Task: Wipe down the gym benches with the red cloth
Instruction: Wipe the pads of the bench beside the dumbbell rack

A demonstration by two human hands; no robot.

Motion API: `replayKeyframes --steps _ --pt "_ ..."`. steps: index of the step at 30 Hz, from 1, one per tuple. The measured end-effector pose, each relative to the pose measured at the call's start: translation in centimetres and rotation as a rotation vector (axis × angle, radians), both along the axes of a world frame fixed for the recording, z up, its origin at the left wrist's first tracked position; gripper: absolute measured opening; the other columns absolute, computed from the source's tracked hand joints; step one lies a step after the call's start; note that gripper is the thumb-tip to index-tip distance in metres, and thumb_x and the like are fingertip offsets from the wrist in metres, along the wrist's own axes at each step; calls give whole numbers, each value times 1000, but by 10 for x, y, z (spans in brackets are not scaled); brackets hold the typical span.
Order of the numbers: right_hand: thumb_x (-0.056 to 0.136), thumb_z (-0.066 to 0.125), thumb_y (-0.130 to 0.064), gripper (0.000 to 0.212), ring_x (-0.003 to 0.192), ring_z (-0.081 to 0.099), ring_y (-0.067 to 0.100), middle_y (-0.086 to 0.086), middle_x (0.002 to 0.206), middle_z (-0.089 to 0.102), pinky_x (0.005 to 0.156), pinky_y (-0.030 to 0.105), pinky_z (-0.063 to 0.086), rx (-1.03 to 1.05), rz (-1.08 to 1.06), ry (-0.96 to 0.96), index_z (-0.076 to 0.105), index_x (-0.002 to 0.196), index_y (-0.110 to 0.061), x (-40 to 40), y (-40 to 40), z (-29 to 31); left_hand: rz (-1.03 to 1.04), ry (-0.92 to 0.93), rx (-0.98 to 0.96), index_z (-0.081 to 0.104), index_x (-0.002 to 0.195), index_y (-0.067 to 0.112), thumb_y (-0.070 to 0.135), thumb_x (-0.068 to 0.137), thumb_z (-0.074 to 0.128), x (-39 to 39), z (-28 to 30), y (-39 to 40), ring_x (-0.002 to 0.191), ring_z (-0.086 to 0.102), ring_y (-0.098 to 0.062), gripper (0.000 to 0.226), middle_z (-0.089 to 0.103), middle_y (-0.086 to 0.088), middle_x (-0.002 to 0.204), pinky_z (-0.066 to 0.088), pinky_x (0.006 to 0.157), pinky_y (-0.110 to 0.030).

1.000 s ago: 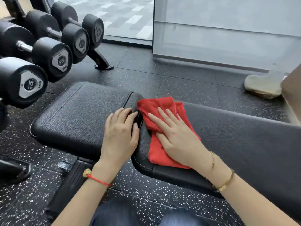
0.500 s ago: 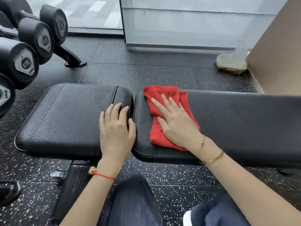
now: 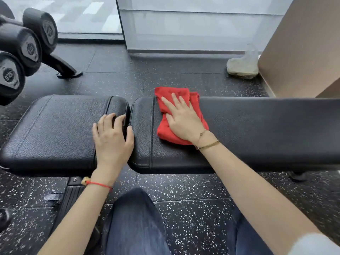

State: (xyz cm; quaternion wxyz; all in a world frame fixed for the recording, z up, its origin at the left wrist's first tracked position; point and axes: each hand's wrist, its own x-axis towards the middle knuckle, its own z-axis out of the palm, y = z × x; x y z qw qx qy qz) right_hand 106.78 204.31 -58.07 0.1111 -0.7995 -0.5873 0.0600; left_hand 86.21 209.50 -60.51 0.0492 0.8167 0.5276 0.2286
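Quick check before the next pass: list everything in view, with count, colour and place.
red cloth: 1, red, on long bench pad, near its left end
seat pad: 1, black, left
long bench pad: 1, black, right
dumbbells: at least 3, black, on rack, far left
lumpy bag: 1, grey-beige, floor by tan wall
floor: black, white-speckled
left hand: flat on seat pad, red string bracelet
right hand: flat on cloth, gold bracelets

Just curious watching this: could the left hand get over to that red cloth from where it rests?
Probably yes. The left hand lies flat on the short black padded seat, and only bare black pad separates it from the crumpled red cloth, though the right hand covers much of it.
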Motion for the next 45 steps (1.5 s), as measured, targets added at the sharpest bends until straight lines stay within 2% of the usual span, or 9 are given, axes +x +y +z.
replayKeyframes --steps 6,11,16,20,25,30,34,41,45 --pt "98 38 -29 58 150 9 22 1 162 11 122 42 7 44 109 17 18 152 -32 11 -67 -6 -81 -46 5 57 131 10 33 94 46 45 13 -34 131 46 -33 45 55 -13 135 32 112 -51" --pt "99 38 -28 57 150 10 21 2 162 11 122 42 6 73 -62 32 19 152 -32 64 -99 -8 -134 -17 -35 54 136 16 32 96 50 95 9 -62 135 41 -33 43 53 -8 140 29 113 -52" --pt "100 34 -30 56 149 9 26 7 162 9 122 43 6 13 -187 22 17 153 -29 114 -68 -2 -68 56 -20 54 132 21 36 93 47 115 1 -72 136 35 -39 42 50 -5 139 23 113 -61" --pt "100 35 -31 56 150 7 26 5 163 7 122 44 2 1 -92 39 17 153 -31 106 -59 -1 -61 37 -23 54 129 22 36 91 47 117 -2 -71 138 35 -34 40 50 -5 138 22 115 -61" --pt "98 39 -27 58 150 8 20 -1 162 10 122 43 4 56 51 44 20 152 -33 84 -111 -6 -61 15 -14 55 129 22 34 92 50 115 -2 -72 138 35 -33 39 50 -5 138 21 116 -60" --pt "98 39 -26 56 149 11 21 1 162 13 122 43 7 69 -81 54 23 151 -32 118 -153 -8 -74 12 -2 55 130 20 33 93 50 116 -2 -74 138 36 -32 39 51 -6 138 20 117 -58" --pt "100 34 -28 55 149 9 26 7 162 9 122 44 4 12 -256 40 18 153 -27 144 -131 -2 -71 28 5 55 131 19 32 94 48 118 -1 -76 137 37 -29 39 50 -7 139 16 119 -59" --pt "99 36 -27 57 150 9 25 5 162 9 121 45 5 24 -58 33 18 153 -29 113 -132 -3 -101 -18 -17 58 126 18 27 94 50 130 5 -84 136 40 -25 35 53 -4 137 10 119 -63" --pt "99 37 -27 56 149 11 22 3 162 11 121 42 6 55 -108 2 20 152 -30 129 -168 -7 -181 -92 -78 58 126 19 28 94 50 165 9 -100 136 39 -22 34 53 -1 136 7 120 -61"
